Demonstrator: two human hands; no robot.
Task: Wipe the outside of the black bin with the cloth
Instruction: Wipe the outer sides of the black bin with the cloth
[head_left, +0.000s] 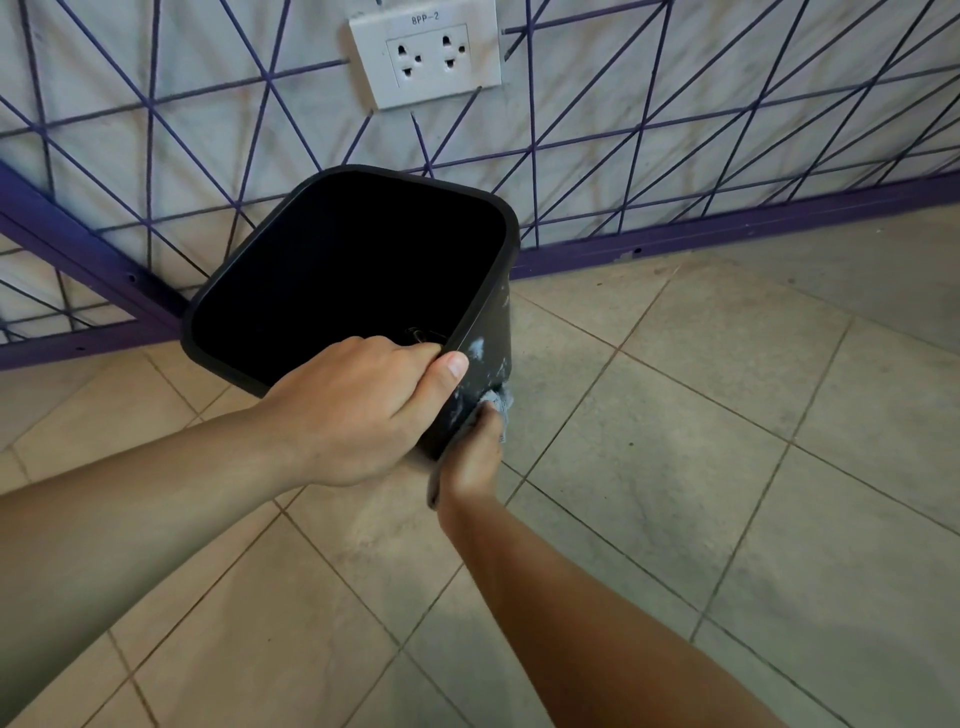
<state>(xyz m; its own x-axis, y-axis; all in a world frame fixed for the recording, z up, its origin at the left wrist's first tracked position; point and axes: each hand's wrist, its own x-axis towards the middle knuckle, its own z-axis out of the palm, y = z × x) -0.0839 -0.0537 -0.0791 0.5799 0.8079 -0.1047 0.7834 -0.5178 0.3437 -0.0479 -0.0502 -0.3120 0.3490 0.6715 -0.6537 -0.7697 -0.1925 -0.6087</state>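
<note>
— Here, the black bin (358, 270) is held tilted off the tiled floor (727, 467), its open mouth turned up toward the camera at about 11 o'clock from the two hands. Which hand has it?

— The left hand (358, 410) grips the near rim, thumb lying along the outer edge and fingers curled over into the bin. The right hand (475, 457) is lower, at roughly 5 o'clock from the left, pressing a grey cloth (498, 402) against the bin's outer right wall. How its fingers lie round the cloth cannot be told; they are hidden against the wall.

— And the wall being wiped?

— It runs from the cloth up toward 1 o'clock, pale smears showing just above the cloth near the rim. By the look of it, the next stroke turns on that line: the unwiped stretch lies away from the right hand toward 1 o'clock, so the right is the nearer hand for it.

— Behind?

— A wall socket (426, 57) at 12 o'clock, on a wall patterned with purple lines.
</note>
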